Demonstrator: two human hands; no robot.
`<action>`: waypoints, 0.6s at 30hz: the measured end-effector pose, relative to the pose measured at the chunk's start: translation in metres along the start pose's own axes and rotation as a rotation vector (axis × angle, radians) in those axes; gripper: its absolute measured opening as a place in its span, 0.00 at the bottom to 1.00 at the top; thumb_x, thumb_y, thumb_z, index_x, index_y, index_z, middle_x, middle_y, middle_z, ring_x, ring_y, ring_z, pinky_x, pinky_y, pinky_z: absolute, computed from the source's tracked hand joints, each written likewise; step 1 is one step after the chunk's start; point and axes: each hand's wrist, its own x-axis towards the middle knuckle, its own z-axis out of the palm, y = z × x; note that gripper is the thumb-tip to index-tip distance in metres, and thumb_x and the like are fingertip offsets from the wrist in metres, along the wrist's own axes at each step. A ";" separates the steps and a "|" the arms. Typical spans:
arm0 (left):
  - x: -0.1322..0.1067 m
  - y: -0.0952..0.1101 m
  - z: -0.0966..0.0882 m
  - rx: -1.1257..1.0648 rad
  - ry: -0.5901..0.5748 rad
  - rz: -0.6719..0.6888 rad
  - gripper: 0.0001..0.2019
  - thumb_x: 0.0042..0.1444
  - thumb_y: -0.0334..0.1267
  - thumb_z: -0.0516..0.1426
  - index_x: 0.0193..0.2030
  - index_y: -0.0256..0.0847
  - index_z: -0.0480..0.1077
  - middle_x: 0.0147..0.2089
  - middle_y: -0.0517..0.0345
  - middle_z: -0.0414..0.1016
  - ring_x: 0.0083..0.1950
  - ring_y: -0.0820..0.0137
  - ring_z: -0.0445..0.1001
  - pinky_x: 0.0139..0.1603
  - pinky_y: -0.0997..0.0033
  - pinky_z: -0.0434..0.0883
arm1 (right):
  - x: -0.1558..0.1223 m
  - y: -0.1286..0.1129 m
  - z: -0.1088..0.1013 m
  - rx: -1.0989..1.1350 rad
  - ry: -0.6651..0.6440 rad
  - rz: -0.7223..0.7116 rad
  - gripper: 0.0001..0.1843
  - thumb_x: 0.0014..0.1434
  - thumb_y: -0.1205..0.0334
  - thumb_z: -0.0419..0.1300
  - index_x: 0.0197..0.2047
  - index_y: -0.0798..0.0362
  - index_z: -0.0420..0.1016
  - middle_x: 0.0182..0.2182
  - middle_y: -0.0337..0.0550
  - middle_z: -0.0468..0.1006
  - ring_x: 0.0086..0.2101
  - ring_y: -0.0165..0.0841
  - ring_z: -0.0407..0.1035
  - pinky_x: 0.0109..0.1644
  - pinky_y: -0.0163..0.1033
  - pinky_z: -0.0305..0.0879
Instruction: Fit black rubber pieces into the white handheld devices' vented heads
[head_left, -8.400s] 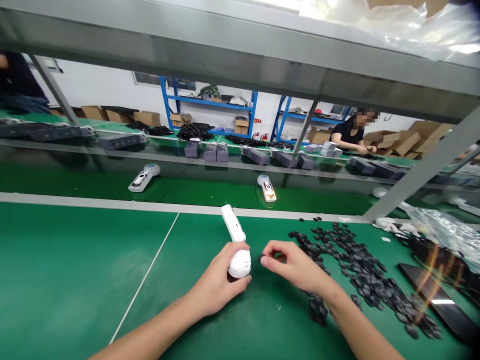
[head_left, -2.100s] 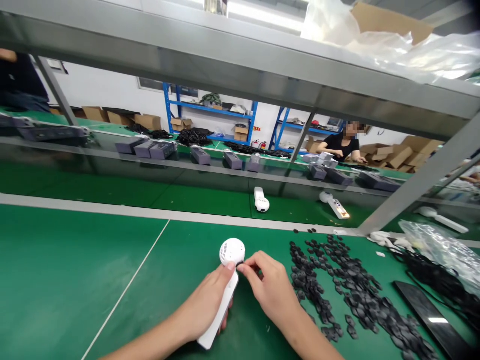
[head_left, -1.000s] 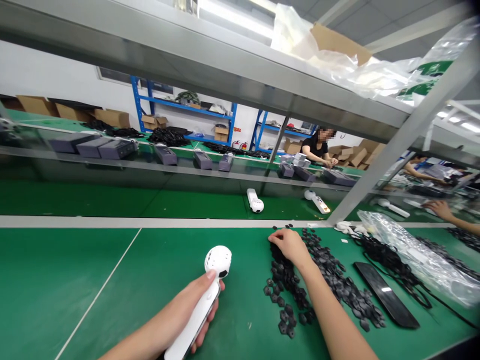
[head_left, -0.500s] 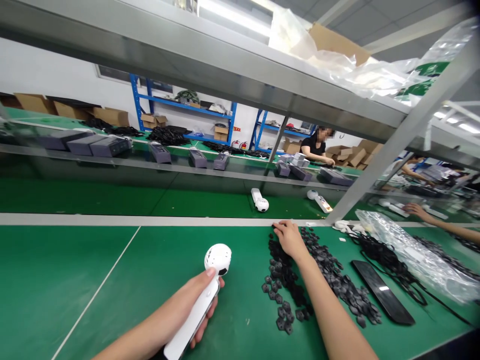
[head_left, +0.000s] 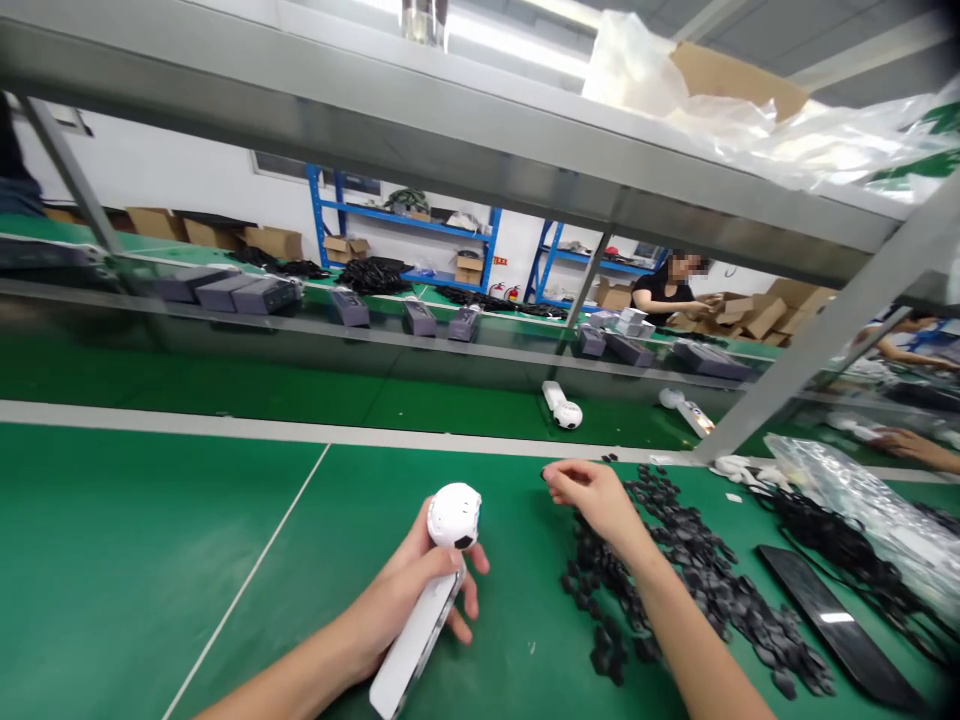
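My left hand is closed around a white handheld device with a round, football-patterned head; its handle slants down toward me. To the right, my right hand is raised a little over the green table, thumb and fingers pinched on a small black piece. Only the edge of that piece shows. Below and beside this hand lie many loose black five-sided pieces, in two rough strips partly covered by my forearm.
Beyond the table edge, white devices lie on a green conveyor belt. A black tray-like panel, black cords and a clear plastic bag lie at right. A slanted metal post supports the overhead shelf. Co-workers sit beyond.
My right hand has lifted off the far end of the black pieces and moved toward the device, a small black piece at its fingertips. The device's head has turned in my left hand.
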 end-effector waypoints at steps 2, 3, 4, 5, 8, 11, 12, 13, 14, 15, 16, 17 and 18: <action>0.000 0.004 0.002 0.024 0.020 0.057 0.34 0.63 0.38 0.57 0.70 0.52 0.42 0.40 0.57 0.75 0.30 0.67 0.75 0.33 0.60 0.79 | -0.018 -0.025 0.023 0.176 -0.090 -0.016 0.21 0.59 0.44 0.67 0.42 0.54 0.84 0.32 0.46 0.85 0.34 0.40 0.80 0.40 0.40 0.79; 0.000 0.006 0.003 0.059 0.034 0.071 0.36 0.64 0.38 0.56 0.71 0.54 0.38 0.38 0.60 0.73 0.28 0.69 0.73 0.32 0.61 0.78 | -0.027 -0.038 0.033 0.275 -0.136 -0.001 0.20 0.58 0.45 0.69 0.41 0.54 0.84 0.31 0.46 0.85 0.34 0.40 0.80 0.40 0.40 0.79; -0.001 0.009 0.005 0.112 0.055 0.074 0.38 0.64 0.39 0.56 0.72 0.56 0.36 0.36 0.62 0.72 0.27 0.70 0.72 0.29 0.64 0.77 | -0.037 -0.050 0.042 0.352 -0.178 0.016 0.20 0.57 0.45 0.71 0.40 0.54 0.84 0.31 0.46 0.85 0.34 0.40 0.81 0.40 0.40 0.79; -0.002 0.011 0.006 0.181 0.081 0.072 0.39 0.64 0.39 0.56 0.72 0.56 0.34 0.35 0.63 0.71 0.26 0.70 0.71 0.27 0.67 0.75 | -0.045 -0.060 0.049 0.413 -0.220 0.034 0.19 0.57 0.46 0.71 0.40 0.54 0.83 0.31 0.46 0.86 0.35 0.40 0.81 0.40 0.40 0.79; -0.008 0.018 0.010 0.426 0.144 0.064 0.37 0.65 0.41 0.57 0.73 0.55 0.38 0.40 0.59 0.71 0.29 0.70 0.71 0.26 0.71 0.72 | -0.065 -0.080 0.061 0.504 -0.268 0.060 0.17 0.59 0.47 0.71 0.37 0.54 0.81 0.30 0.46 0.86 0.33 0.38 0.81 0.38 0.37 0.78; -0.013 0.024 0.014 0.617 0.159 0.121 0.33 0.64 0.39 0.56 0.71 0.51 0.44 0.47 0.55 0.71 0.33 0.70 0.71 0.34 0.69 0.72 | -0.072 -0.084 0.062 0.529 -0.248 0.044 0.17 0.61 0.46 0.69 0.35 0.53 0.78 0.29 0.44 0.85 0.30 0.34 0.79 0.37 0.35 0.76; -0.014 0.026 0.015 0.662 0.160 0.140 0.33 0.64 0.38 0.56 0.71 0.50 0.45 0.49 0.54 0.71 0.35 0.69 0.71 0.37 0.68 0.72 | -0.073 -0.084 0.062 0.530 -0.251 0.037 0.17 0.61 0.47 0.69 0.34 0.53 0.78 0.29 0.44 0.85 0.31 0.33 0.79 0.37 0.35 0.76; -0.014 0.027 0.016 0.702 0.162 0.155 0.32 0.64 0.36 0.56 0.70 0.50 0.45 0.50 0.54 0.71 0.37 0.68 0.72 0.39 0.67 0.72 | -0.074 -0.084 0.061 0.528 -0.262 0.032 0.17 0.62 0.47 0.69 0.34 0.53 0.77 0.29 0.44 0.85 0.31 0.33 0.79 0.38 0.35 0.76; -0.015 0.028 0.017 0.736 0.165 0.160 0.32 0.63 0.35 0.56 0.70 0.49 0.46 0.51 0.54 0.72 0.39 0.66 0.72 0.41 0.66 0.71 | -0.074 -0.083 0.060 0.522 -0.281 0.030 0.16 0.61 0.48 0.69 0.33 0.53 0.77 0.29 0.44 0.85 0.31 0.33 0.79 0.38 0.35 0.76; -0.015 0.029 0.017 0.769 0.165 0.158 0.32 0.62 0.34 0.55 0.69 0.49 0.46 0.51 0.54 0.72 0.41 0.65 0.72 0.42 0.66 0.70 | -0.074 -0.083 0.058 0.516 -0.299 0.032 0.16 0.61 0.49 0.70 0.32 0.53 0.76 0.29 0.44 0.85 0.31 0.34 0.79 0.39 0.35 0.76; -0.015 0.029 0.018 0.800 0.163 0.150 0.32 0.61 0.33 0.55 0.69 0.49 0.46 0.50 0.54 0.73 0.42 0.64 0.73 0.43 0.66 0.69 | -0.074 -0.082 0.057 0.509 -0.319 0.041 0.16 0.60 0.50 0.71 0.31 0.53 0.76 0.28 0.44 0.85 0.31 0.34 0.80 0.38 0.35 0.76; -0.015 0.028 0.017 0.830 0.161 0.139 0.33 0.60 0.32 0.56 0.69 0.48 0.46 0.49 0.54 0.73 0.42 0.64 0.73 0.42 0.66 0.69 | -0.074 -0.082 0.057 0.501 -0.335 0.052 0.16 0.59 0.50 0.71 0.30 0.53 0.75 0.28 0.44 0.85 0.30 0.34 0.80 0.37 0.35 0.76; -0.015 0.028 0.017 0.856 0.160 0.128 0.34 0.59 0.32 0.56 0.69 0.48 0.47 0.48 0.54 0.73 0.41 0.64 0.72 0.41 0.66 0.68 | -0.074 -0.082 0.056 0.488 -0.347 0.062 0.17 0.59 0.51 0.71 0.29 0.52 0.74 0.27 0.44 0.85 0.29 0.34 0.79 0.36 0.35 0.75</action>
